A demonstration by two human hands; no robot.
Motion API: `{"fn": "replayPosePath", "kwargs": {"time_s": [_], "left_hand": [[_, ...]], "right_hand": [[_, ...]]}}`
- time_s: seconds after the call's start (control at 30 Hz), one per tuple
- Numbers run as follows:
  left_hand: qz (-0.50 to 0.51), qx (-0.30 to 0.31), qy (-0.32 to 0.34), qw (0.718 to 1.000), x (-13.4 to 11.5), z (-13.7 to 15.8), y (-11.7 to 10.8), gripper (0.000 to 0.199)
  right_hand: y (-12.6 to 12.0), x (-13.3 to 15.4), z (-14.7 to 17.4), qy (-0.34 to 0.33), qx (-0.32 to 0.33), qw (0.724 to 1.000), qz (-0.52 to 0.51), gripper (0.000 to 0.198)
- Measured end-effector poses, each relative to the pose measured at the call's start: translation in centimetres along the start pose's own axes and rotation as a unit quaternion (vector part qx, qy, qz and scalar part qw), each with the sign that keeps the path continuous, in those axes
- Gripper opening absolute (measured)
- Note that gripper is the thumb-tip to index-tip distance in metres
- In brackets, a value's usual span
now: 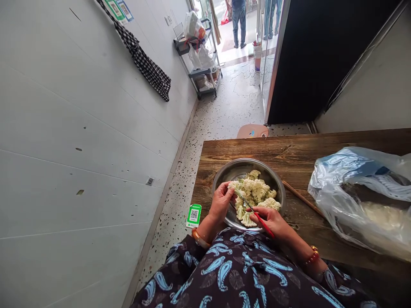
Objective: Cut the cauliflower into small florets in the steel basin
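Observation:
Over a steel bowl (219, 174) of cauliflower florets (255, 188), my left hand (221, 199) pinches a pale piece of cauliflower (233, 185). In my right hand (271, 220) is a small knife (263, 223) with a red handle, its thin grey blade slanting up and left toward the held piece. Whether the blade touches that piece I cannot tell. Both hands are above the near half of the bowl, which stands on the dark wooden table close to my body.
A brown stick-like item (300, 196) lies right of the bowl on the wooden table (221, 149). Translucent plastic bags (359, 192) cover the table's right side. A QR-code card (194, 215) sits at its left edge. Beyond are a pink stool (252, 131), a loaded trolley (201, 72) and a person (238, 21).

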State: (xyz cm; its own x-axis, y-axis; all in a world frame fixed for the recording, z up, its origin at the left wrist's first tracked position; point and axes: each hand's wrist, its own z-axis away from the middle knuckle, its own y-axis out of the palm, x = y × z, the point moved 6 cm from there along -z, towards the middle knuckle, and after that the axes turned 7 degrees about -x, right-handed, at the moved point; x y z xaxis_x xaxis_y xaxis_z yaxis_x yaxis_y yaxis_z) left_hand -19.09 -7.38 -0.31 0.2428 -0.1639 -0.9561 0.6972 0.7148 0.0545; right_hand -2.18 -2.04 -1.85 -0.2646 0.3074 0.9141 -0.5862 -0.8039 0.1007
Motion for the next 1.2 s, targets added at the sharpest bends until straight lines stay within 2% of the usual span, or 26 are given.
{"fn": "replayPosePath", "kwargs": {"time_s": [0.17, 0.53, 0.9, 1.03, 1.2], "left_hand": [[-0.023, 0.011, 0.027, 0.999, -0.5, 0.5, 0.5, 0.038], [-0.004, 0.003, 0.014, 1.0, -0.6, 0.4, 0.6, 0.039], [-0.008, 0.01, 0.011, 1.0, -0.2, 0.6, 0.6, 0.037], [0.009, 0.013, -0.007, 1.0, 0.3, 0.4, 0.8, 0.04], [0.094, -0.03, -0.067, 0.993, 0.3, -0.6, -0.4, 0.047]], "right_hand": [[0.1, 0.2, -0.1, -0.002, 0.007, 1.0, -0.012, 0.052], [0.7, 1.2, -0.6, -0.027, 0.003, 0.999, -0.042, 0.045], [1.1, 1.9, -0.7, -0.062, 0.018, 0.998, -0.024, 0.045], [1.2, 0.7, -0.8, -0.05, 0.012, 0.999, -0.012, 0.045], [-0.4, -0.9, 0.2, -0.045, 0.019, 0.998, 0.034, 0.036]]}}
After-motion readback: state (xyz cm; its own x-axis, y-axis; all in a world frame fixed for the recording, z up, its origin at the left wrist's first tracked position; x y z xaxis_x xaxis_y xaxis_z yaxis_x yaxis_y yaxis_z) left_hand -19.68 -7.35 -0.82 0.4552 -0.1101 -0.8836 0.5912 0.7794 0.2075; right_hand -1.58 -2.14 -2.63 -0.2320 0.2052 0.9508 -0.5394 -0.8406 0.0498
